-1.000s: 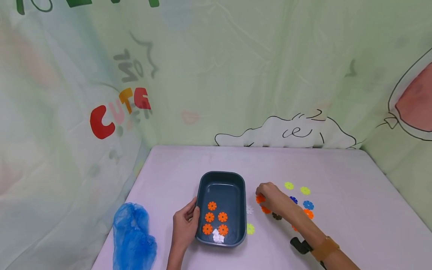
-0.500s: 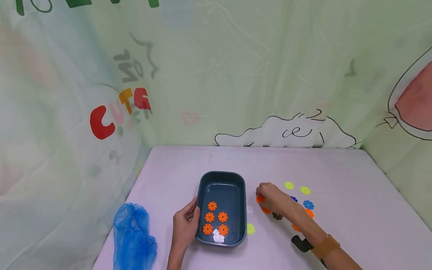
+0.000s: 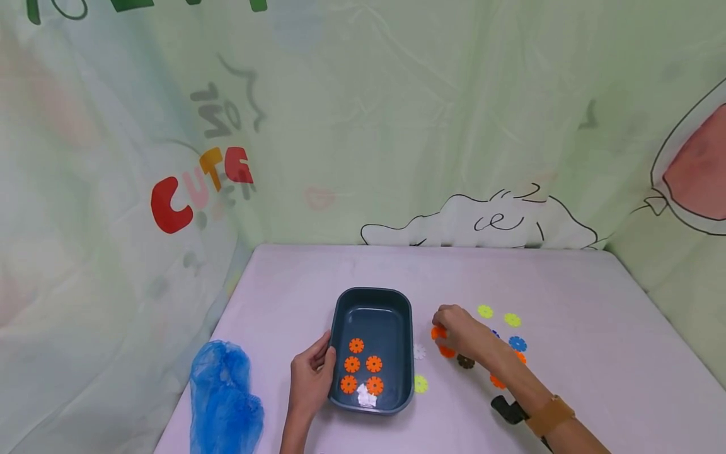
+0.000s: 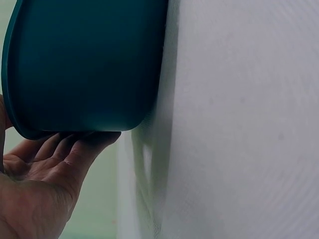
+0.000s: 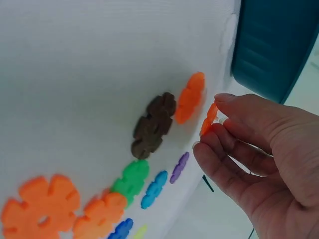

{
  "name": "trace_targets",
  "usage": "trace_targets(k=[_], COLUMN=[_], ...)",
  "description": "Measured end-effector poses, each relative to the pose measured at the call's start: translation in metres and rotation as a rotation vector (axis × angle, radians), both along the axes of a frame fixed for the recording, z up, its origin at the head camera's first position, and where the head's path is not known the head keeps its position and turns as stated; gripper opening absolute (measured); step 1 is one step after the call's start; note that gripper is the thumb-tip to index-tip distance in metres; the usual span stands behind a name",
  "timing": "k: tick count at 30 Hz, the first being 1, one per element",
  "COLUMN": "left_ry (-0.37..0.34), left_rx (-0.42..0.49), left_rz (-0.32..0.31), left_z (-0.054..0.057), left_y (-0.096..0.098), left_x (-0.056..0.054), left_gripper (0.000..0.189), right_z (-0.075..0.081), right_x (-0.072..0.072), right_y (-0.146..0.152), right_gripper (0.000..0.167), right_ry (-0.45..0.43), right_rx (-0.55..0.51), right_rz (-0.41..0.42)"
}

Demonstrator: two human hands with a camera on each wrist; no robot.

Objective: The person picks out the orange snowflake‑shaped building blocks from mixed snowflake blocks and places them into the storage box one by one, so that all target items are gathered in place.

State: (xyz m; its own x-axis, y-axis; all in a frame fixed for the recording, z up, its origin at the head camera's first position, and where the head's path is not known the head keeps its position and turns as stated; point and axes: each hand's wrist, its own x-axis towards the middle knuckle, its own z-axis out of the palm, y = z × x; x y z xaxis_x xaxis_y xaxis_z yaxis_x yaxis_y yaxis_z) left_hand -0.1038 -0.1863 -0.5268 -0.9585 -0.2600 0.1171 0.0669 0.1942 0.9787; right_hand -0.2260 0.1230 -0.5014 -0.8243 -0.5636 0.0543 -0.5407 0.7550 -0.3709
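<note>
Held disc (image 5: 209,119): orange and notched round its edge, it was just right of the tray (image 3: 380,325), above the table (image 3: 567,284); whether it touched the surface could not be told.
Right hand (image 3: 460,332): clamped on the held disc, thumb against fingers.
Orange disc below (image 3: 448,352): it lay on the table near the fingers, partly covered by them in the head view.
Brown disc (image 3: 466,361): it lay flat just beside that one, to the right.
Tray: dark blue, it stood upright on the table, left of the right hand.
Tray discs (image 3: 352,364): five orange ones lay in the near half, three in a left column and two in a right.
Left hand (image 3: 309,373): clamped on the left wall of the tray, thumb by the rim.
Right of the tray: a white disc (image 3: 419,352) lay beside the wall, a yellow disc (image 3: 420,384) nearer.
Far right: two yellow discs (image 3: 512,320) lay beyond the right forearm, a light blue disc (image 3: 517,343) nearer.
By the forearm: a dark blue disc (image 3: 496,333) and two orange ones (image 3: 497,382) were partly hidden.
Right wrist view: it also showed a green disc (image 5: 131,180) and a purple disc (image 5: 180,167).
Right wrist: it bore a tan strap (image 3: 550,416).
Far left: crumpled blue plastic (image 3: 224,397) lay at the table's edge.
Behind: a printed pale green curtain (image 3: 397,126) hung.
</note>
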Motion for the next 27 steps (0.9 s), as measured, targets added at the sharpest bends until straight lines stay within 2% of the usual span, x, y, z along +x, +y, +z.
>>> trace_targets(k=[10,18,27], left_ry=[-0.005,0.009,-0.004], left_rx=[-0.005,-0.007,-0.013], left_rz=[-0.003,-0.010,0.001], left_z=[0.001,0.000,0.001], left_y=[-0.001,0.000,0.000], left_x=[0.001,-0.001,0.000], left_gripper=[0.041,0.041,0.041], right_z=[0.019,0.030,0.056], right_x=[0.006,0.006,0.021], right_y=[-0.002,-0.003,-0.012], right_gripper=[0.024,0.021,0.024], right_ry=[-0.005,0.087,0.187], right_rx=[-0.020,-0.053,-0.065], right_rz=[-0.008,0.046,0.085])
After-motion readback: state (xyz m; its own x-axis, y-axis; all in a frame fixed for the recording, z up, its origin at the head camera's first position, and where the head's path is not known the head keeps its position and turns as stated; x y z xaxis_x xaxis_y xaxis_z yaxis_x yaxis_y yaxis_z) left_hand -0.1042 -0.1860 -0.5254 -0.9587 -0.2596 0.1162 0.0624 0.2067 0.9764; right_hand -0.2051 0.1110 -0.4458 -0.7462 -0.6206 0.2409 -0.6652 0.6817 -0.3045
